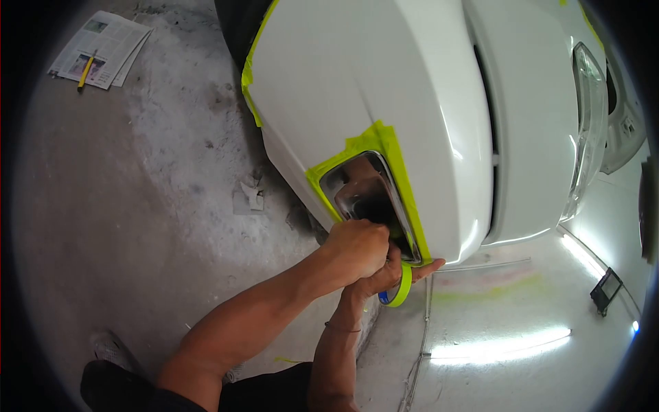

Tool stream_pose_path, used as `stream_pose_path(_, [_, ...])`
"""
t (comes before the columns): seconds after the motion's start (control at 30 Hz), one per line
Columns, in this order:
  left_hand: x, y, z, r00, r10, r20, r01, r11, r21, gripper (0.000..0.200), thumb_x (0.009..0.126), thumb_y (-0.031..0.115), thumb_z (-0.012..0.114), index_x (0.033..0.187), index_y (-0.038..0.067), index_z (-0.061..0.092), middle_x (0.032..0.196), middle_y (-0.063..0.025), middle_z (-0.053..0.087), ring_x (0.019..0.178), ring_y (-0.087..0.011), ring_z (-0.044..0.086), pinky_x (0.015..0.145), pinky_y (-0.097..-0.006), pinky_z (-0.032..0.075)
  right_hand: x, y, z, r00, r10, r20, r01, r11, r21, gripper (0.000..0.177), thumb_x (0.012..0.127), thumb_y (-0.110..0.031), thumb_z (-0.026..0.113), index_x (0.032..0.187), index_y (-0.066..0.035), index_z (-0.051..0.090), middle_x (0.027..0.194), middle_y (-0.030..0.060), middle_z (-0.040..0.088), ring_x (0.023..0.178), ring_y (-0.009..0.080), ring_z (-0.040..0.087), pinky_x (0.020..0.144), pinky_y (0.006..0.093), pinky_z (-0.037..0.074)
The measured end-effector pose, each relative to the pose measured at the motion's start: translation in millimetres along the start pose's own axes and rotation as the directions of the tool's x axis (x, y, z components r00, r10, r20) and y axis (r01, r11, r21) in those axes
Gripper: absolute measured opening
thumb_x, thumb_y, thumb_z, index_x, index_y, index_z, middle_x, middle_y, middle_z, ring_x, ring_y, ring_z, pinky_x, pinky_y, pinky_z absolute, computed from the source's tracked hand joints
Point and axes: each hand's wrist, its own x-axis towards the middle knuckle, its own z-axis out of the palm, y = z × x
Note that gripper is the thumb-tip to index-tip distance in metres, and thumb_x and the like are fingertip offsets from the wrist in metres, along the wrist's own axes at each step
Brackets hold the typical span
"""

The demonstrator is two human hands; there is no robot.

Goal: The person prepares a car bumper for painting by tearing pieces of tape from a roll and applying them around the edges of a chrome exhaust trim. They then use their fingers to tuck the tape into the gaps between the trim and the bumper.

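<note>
Lime-green masking tape frames a dark recessed opening with a shiny rim in the white bumper. At the opening's lower edge, my left hand is closed in a fist; whatever its fingers pinch is hidden. Just below and partly behind it, my right hand holds a roll of lime-green tape with a blue inner side. One finger of that hand reaches right along the bumper's bottom corner. The exact grip on the roll is partly covered.
Newspapers with a yellow-handled tool lie on the concrete floor at upper left. A headlight is on the right. Lit tube lights and a black-framed object are at lower right. A shoe shows at lower left.
</note>
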Motion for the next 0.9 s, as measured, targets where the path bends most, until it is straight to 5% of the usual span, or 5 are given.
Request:
stream_pose_path(0.3, [2.6,4.2,1.7,0.989,0.054,-0.137,-0.053,0.999,0.006,0.017,0.083,0.016,0.061,0.088,0.005,0.073,0.087,-0.017,0.073,0.082,-0.035,0.072,0.075,-0.0439,0.057,1.1,-25.7,-6.3,0.988,-0.154,-0.012,0.15,0.975,-0.164,0.035,0.071,-0.019,0.085,0.097,0.002,0.074,0.132,0.0319,0.056,0.135,0.0367,0.041,0.1,0.0442,0.042])
stream_pose_path(0.53, [7.0,-2.6,-0.8,0.99,0.093,-0.104,-0.085,0.993,0.077,0.02,0.09,0.018,0.057,0.092,0.005,0.072,0.086,-0.0175,0.072,0.08,-0.035,0.072,0.073,-0.0456,0.057,3.9,-15.9,-11.7,0.95,-0.263,0.166,0.303,0.906,-0.296,0.023,0.082,-0.023,0.076,0.089,-0.002,0.073,0.128,0.0193,0.06,0.149,0.0328,0.016,0.121,0.0466,0.014])
stream_pose_path(0.6, [11.0,-14.0,1.7,0.99,0.111,-0.091,-0.103,0.991,0.088,0.021,0.092,0.019,0.055,0.096,0.005,0.071,0.086,-0.0182,0.072,0.079,-0.0347,0.071,0.071,-0.0467,0.056,0.2,-16.2,-2.7,0.946,-0.293,-0.139,0.266,0.946,-0.186,0.026,0.079,-0.024,0.08,0.09,-0.001,0.074,0.149,0.0211,0.039,0.146,0.0333,0.025,0.117,0.0446,0.027])
stream_pose_path(0.77, [-50.5,-19.4,-52.5,0.985,-0.136,-0.104,0.018,0.686,-0.727,0.03,0.101,0.014,0.044,0.125,0.003,0.06,0.076,-0.0109,0.067,0.068,-0.02,0.069,0.061,-0.0372,0.052,3.8,-7.0,-3.8,0.95,-0.241,-0.197,0.206,0.961,-0.185,0.025,0.084,-0.022,0.078,0.094,0.0,0.073,0.155,0.0228,0.027,0.137,0.0351,0.038,0.106,0.0427,0.042])
stream_pose_path(0.9, [-68.2,-37.9,-32.1,0.959,-0.236,-0.16,0.057,0.707,-0.705,0.032,0.102,0.012,0.043,0.128,0.003,0.059,0.079,-0.0076,0.067,0.068,-0.0137,0.067,0.062,-0.0298,0.052,5.6,1.0,-28.8,0.988,-0.078,-0.135,0.076,0.997,-0.016,0.016,0.082,-0.01,0.078,0.094,-0.001,0.071,0.152,0.0292,0.027,0.138,0.0382,0.035,0.1,0.0455,0.045])
